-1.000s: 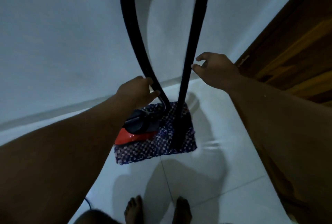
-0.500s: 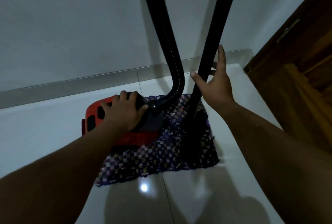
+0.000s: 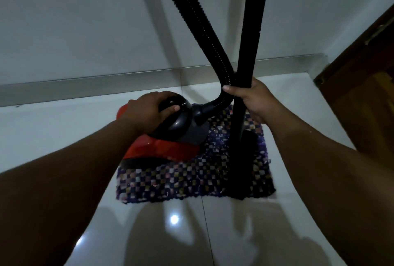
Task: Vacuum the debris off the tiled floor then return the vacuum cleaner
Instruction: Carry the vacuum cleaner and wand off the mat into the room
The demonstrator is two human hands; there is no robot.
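Note:
A red and black vacuum cleaner [image 3: 168,148] sits on a checkered mat [image 3: 191,180] by the wall. My left hand [image 3: 149,110] rests on its black top, fingers curled over it. A ribbed black hose [image 3: 198,22] rises from its front and leaves the top of the frame. Beside it the black wand [image 3: 251,31] stands upright, with its floor head [image 3: 245,159] on the mat. My right hand [image 3: 253,99] is wrapped around the wand and the bend of the hose.
White glossy floor tiles [image 3: 234,233] spread toward me, with shadows and a light glare. A grey skirting strip [image 3: 85,84] runs along the white wall. A brown wooden door [image 3: 366,74] stands at the right.
My right hand has gone from open beside the wand to wrapped around the wand and hose. My left hand shifted forward onto the black top. The view has moved closer.

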